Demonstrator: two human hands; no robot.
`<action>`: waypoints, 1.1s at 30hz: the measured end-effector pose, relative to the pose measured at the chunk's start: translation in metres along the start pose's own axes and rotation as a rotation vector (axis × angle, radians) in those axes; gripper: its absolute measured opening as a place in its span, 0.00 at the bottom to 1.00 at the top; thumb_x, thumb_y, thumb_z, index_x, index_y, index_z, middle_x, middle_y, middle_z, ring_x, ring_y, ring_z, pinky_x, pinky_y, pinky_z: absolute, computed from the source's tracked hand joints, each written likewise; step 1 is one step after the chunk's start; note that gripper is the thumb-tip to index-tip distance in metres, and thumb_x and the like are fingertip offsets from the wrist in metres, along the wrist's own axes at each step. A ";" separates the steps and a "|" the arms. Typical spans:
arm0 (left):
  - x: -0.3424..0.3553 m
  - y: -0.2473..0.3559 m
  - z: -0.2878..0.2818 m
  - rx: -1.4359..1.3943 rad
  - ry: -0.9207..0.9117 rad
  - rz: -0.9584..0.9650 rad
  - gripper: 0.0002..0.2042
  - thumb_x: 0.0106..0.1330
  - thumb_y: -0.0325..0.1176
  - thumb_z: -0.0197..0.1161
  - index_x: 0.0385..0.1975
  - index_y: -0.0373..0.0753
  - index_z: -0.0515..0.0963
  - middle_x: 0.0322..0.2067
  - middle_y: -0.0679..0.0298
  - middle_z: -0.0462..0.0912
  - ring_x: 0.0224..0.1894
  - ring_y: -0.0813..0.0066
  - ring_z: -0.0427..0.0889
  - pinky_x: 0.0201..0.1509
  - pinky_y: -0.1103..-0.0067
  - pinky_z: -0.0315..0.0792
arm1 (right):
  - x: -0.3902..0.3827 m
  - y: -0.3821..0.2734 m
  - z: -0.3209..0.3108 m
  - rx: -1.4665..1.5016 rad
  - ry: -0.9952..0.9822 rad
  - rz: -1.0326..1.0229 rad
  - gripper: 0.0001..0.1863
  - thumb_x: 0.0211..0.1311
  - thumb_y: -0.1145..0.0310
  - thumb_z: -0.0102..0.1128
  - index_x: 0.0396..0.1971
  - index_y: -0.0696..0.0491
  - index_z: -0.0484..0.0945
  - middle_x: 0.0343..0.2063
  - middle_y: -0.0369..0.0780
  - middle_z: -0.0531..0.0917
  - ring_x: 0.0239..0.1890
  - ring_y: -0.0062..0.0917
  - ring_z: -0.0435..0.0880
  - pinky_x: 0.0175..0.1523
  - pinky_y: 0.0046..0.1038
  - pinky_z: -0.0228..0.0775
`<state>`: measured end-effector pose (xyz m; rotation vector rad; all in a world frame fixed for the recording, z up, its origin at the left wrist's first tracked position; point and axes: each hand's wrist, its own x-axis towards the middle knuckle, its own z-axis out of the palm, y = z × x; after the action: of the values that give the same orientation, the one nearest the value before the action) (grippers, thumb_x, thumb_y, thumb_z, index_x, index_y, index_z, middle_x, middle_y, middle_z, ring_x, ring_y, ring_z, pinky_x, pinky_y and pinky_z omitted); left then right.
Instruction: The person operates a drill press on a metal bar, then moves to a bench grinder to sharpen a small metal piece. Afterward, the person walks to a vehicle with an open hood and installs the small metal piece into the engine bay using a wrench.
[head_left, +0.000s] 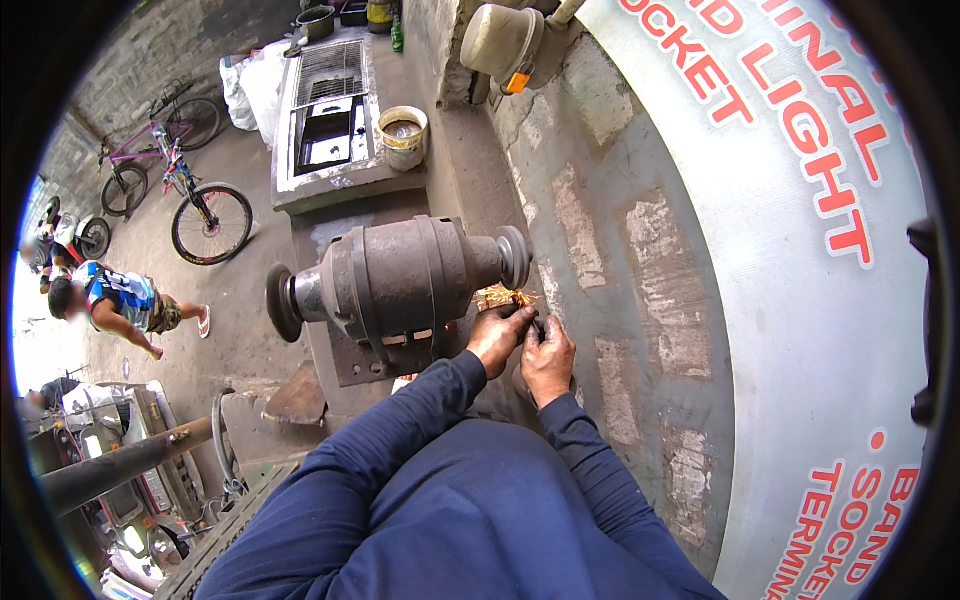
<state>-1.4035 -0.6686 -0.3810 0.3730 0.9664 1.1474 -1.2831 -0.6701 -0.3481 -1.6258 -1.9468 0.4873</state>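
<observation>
A large brown bench grinder point(395, 270) stands in front of me, with a grinding wheel point(514, 257) on its right end and a dark wheel point(283, 303) on its left. Orange sparks point(507, 297) spray just below the right wheel. My left hand point(495, 340) is closed at the sparks, its fingers pinching a small dark piece point(541, 325). Close beside it, my right hand point(548, 364) grips the same piece from the right. Fingers cover most of the piece, so its kind cannot be made out. Both hands are blackened with grime.
Along my right runs a worn wall with a large printed banner point(690, 180). Beyond the grinder is a concrete block with a metal grate point(330, 75) and a white bucket point(403, 140). Bicycles point(212, 222) and a walking person point(125, 300) are at the left, above a metal pipe point(130, 465).
</observation>
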 end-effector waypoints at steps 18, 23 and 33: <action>0.010 -0.011 -0.003 -0.136 0.009 -0.164 0.16 0.74 0.43 0.63 0.46 0.33 0.81 0.41 0.62 0.84 0.42 0.72 0.82 0.49 0.74 0.74 | 0.009 -0.007 -0.008 -0.054 -0.051 -0.065 0.07 0.63 0.71 0.60 0.34 0.59 0.75 0.32 0.54 0.83 0.37 0.56 0.82 0.43 0.50 0.74; 0.006 -0.009 0.001 -0.166 -0.001 -0.147 0.16 0.75 0.42 0.62 0.47 0.33 0.81 0.41 0.62 0.84 0.43 0.73 0.82 0.50 0.75 0.75 | 0.009 -0.006 -0.009 -0.042 -0.039 -0.059 0.07 0.63 0.71 0.61 0.34 0.59 0.74 0.31 0.54 0.83 0.36 0.56 0.82 0.42 0.49 0.74; 0.003 -0.004 0.001 -0.056 -0.023 -0.079 0.14 0.75 0.40 0.61 0.47 0.34 0.81 0.40 0.63 0.84 0.42 0.74 0.82 0.49 0.75 0.76 | 0.005 -0.002 -0.007 0.030 -0.019 -0.031 0.07 0.63 0.71 0.60 0.36 0.59 0.76 0.31 0.55 0.84 0.37 0.56 0.83 0.42 0.49 0.75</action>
<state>-1.4008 -0.6673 -0.3844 0.2999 0.9195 1.0937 -1.2809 -0.6662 -0.3408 -1.5759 -1.9656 0.5188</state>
